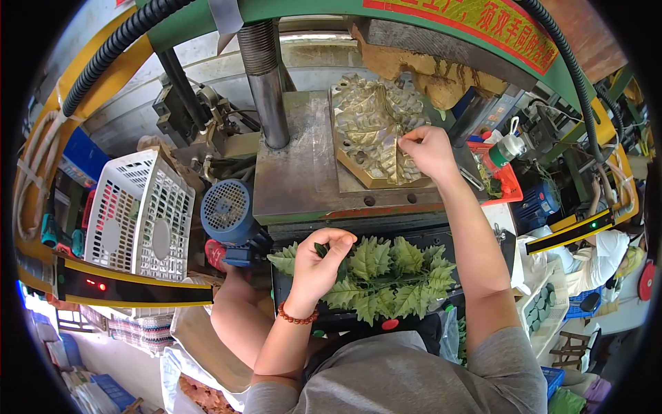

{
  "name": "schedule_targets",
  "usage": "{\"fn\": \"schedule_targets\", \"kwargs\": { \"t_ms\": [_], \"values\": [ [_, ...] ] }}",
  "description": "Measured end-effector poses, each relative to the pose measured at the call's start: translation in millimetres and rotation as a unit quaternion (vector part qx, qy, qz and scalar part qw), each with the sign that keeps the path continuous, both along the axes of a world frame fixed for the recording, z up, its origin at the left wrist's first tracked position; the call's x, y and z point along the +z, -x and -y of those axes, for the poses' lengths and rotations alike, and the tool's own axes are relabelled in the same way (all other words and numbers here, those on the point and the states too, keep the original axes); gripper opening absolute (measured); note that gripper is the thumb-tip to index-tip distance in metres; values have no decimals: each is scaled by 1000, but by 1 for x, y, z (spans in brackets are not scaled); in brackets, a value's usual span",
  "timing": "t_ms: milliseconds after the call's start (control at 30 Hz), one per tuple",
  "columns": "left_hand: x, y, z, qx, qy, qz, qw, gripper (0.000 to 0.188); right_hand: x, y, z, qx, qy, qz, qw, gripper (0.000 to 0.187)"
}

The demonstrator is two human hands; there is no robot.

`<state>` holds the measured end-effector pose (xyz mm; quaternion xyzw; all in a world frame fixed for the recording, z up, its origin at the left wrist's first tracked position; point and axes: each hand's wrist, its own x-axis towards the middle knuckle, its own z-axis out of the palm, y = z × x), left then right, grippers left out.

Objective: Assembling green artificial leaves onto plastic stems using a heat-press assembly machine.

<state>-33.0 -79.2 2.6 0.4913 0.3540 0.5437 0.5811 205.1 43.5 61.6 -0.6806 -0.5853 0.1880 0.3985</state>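
Observation:
A brass-coloured mold (pixel 369 114) with raised leaf shapes lies on the steel bed (pixel 293 169) of a press. My right hand (pixel 432 153) is over the mold's right part, thumb and fingertips pinched close to its surface; whatever they hold is too small to make out. Nearer to me, my left hand (pixel 314 272) is curled above the left side of a pile of green artificial leaves (pixel 372 259). Its thumb and forefinger are pressed together, and I cannot make out what is in them. The leaves rest on a dark surface with coloured buttons along its front edge.
A thick steel column (pixel 265 90) rises behind the bed's left side. White plastic crates (pixel 162 214) and a blue motor (pixel 227 207) stand at left. Yellow-black sensor bars (pixel 138 283) flank the press. At right sits a red basket (pixel 507 183); another person (pixel 607 255) is farther right.

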Motion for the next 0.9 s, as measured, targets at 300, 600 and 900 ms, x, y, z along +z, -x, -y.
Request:
{"fn": "schedule_targets", "kwargs": {
  "t_ms": [300, 600, 900],
  "values": [
    [1, 4, 8, -4, 7, -2, 1000, 7, 9, -7, -3, 25, 74, 29, 997, 22],
    [3, 3, 15, -3, 12, -5, 1000, 7, 6, -13, 0, 10, 40, 106, 994, 23],
    [8, 0, 18, -9, 17, -24, 1000, 6, -7, -11, 9, 23, -48, 199, 978, 13]
  ]
}}
